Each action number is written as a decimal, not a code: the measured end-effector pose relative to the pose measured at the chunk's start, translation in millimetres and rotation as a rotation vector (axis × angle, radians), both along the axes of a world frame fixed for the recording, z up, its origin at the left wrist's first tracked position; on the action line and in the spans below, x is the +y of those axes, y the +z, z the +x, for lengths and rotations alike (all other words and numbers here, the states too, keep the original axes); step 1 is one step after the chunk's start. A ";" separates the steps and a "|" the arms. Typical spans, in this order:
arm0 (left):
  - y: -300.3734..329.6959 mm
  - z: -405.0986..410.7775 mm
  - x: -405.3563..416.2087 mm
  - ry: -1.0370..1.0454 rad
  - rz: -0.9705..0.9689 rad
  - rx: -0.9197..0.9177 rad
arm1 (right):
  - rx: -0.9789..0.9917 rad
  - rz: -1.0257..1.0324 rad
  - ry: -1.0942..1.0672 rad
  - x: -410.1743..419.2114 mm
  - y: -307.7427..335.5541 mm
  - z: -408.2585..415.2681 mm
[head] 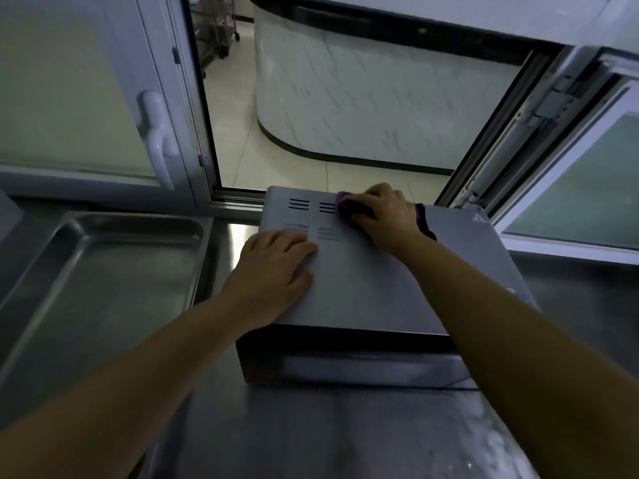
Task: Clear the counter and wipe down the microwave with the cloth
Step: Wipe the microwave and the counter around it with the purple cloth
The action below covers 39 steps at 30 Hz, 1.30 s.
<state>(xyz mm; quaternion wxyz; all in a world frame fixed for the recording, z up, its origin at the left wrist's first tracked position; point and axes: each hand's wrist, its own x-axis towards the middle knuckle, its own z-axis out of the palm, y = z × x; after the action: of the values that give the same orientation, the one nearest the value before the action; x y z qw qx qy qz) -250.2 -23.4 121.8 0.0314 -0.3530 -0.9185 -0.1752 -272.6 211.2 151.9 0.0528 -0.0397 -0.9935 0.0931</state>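
Stainless steel forms the surface (311, 433) on which the microwave (373, 281) stands, its dark door face toward the camera and its grey top panel in full view. Four groups of vent slots (313, 217) are cut into the far left part of the top panel.

Left hand (273, 271): laid flat on the near left part of the microwave top, palm down, fingers extended and slightly spread, fingertips just short of the nearer vent slots. It holds nothing.

Right hand (382, 216): positioned on the far edge of the microwave top, fingers curled over the purple cloth (344, 205) and pressing it against the panel beside the farther vent slots. A dark part of the cloth shows at the wrist side of the hand.

A shallow steel tray (103, 271) lies on the surface to the left of the microwave, apart from it.

Behind the microwave, a serving window (345, 98) stands open. Its left sash carries a white handle (157, 140); the right sash (570, 188) is swung toward the camera on a hinge arm. Through the opening, a tiled floor (238, 133) and a curved white marble-pattern counter (380, 98) are visible.
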 end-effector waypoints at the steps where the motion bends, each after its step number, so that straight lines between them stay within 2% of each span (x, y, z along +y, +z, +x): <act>1: -0.7 -0.3 0.2 -0.001 0.004 -0.002 | 0.000 0.006 -0.002 0.9 -0.6 -9.3; 7: -5.0 -3.7 -0.6 0.010 0.048 -0.002 | -0.007 0.023 -0.014 -0.8 -1.3 -45.8; 12: -5.0 -4.8 -1.1 0.004 0.070 -0.001 | 0.006 0.019 -0.019 -8.9 -2.8 -44.4; 19: -2.5 1.5 -2.8 0.159 0.350 -0.024 | -0.012 0.024 0.122 -33.3 -3.2 7.3; 22: -4.8 5.5 -6.9 0.292 0.409 0.047 | -0.008 0.036 0.141 -44.6 -1.5 36.6; 25: -2.4 9.1 -9.4 0.385 0.438 0.002 | -0.040 0.040 0.181 -58.5 -0.5 67.3; 33: 2.7 11.7 -34.3 0.406 0.448 -0.027 | -0.014 -0.008 0.280 -100.0 0.1 137.0; 39: 1.3 6.7 -55.7 0.423 0.566 -0.022 | 0.005 -0.005 0.303 -109.5 -2.3 121.1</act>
<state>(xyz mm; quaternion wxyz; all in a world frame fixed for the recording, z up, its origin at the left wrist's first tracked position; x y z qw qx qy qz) -243.5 -79.2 123.1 0.1535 -0.1304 -0.8866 -0.4165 -151.5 101.7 149.6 0.0406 0.1109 -0.9877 0.1023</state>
